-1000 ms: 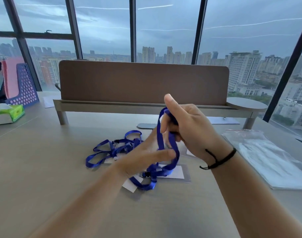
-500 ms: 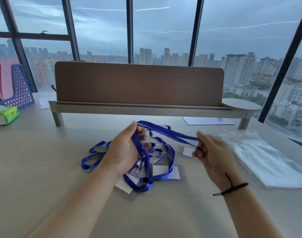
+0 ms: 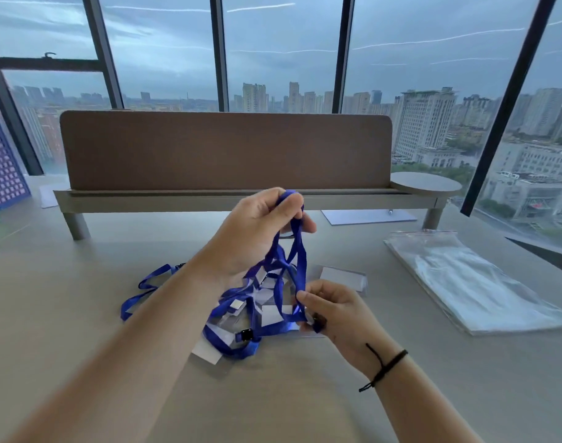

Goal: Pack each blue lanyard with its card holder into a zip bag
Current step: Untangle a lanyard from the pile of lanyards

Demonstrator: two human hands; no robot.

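Blue lanyard, black wristband

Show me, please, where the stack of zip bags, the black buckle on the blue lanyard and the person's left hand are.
stack of zip bags (image 3: 471,282): head view, middle of the clear top bag.
black buckle (image 3: 247,334): head view, its square face.
left hand (image 3: 257,233): head view, back of the hand, raised and pinching the blue lanyard.

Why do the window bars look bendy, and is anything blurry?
Head view: the wide-angle lens bows the window bars outward at the edges; dim, overcast light leaves shadows soft; the blue lanyard and card holders smear slightly near the left hand.
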